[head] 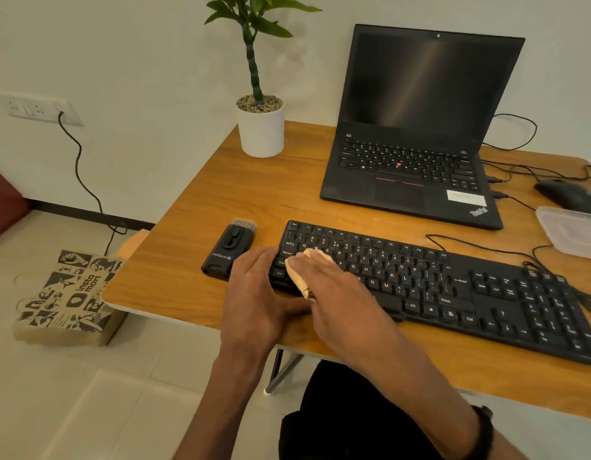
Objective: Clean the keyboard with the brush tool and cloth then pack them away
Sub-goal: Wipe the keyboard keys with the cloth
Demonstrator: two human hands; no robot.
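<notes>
A black wired keyboard point(453, 287) lies across the wooden table point(194, 260). My right hand point(333, 293) presses a folded pale orange cloth point(302, 270) onto the keyboard's left keys. My left hand point(254, 293) grips the keyboard's left end, thumb along its front edge. The black brush tool point(228, 249), bristles pointing away from me, lies on the table just left of the keyboard, untouched.
An open black laptop point(416, 144) stands behind the keyboard. A potted plant point(261, 127) is at the back left, a mouse point(566, 194) and a clear plastic container point(572, 230) at the right with cables. A printed paper bag point(68, 297) sits on the floor at left.
</notes>
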